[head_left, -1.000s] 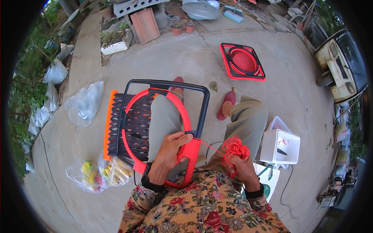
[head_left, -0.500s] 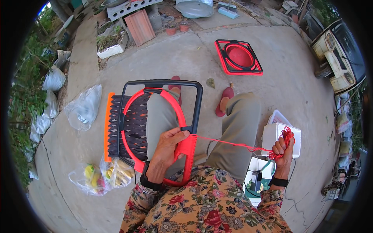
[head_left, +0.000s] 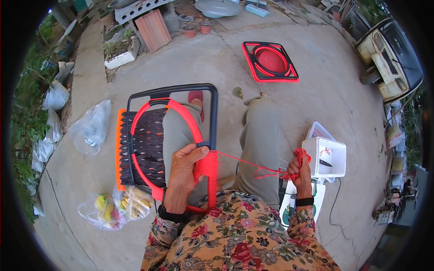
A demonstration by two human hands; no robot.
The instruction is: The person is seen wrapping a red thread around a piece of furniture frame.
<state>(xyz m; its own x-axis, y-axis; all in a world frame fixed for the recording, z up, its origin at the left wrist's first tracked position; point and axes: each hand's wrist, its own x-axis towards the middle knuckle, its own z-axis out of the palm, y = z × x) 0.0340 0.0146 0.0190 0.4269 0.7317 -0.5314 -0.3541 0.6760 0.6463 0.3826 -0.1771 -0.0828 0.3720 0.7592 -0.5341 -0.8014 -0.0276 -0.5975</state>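
Observation:
A black square frame (head_left: 172, 90) with a red wrapped hoop (head_left: 187, 119) inside it rests on my lap. My left hand (head_left: 183, 174) grips the frame's near right side, where red cord is wound thickly (head_left: 209, 165). From that winding a red cord (head_left: 246, 163) runs taut to the right. My right hand (head_left: 299, 171) is closed on a small bundle of this cord (head_left: 302, 156), held out beside my right knee. Dark woven strips (head_left: 147, 147) fill the frame's left part, with an orange edge (head_left: 119, 149) beyond them.
A white box (head_left: 327, 156) with a small dark tool stands right of my right hand. Clear plastic bags (head_left: 113, 207) lie at lower left, another bag (head_left: 92, 128) further left. A finished red and black frame (head_left: 270, 62) lies on the concrete ahead. A brick planter (head_left: 120, 52) stands far left.
My right hand pulled the red cord out to the right, away from the frame, and has now come a little back toward it. My left hand kept its hold on the frame.

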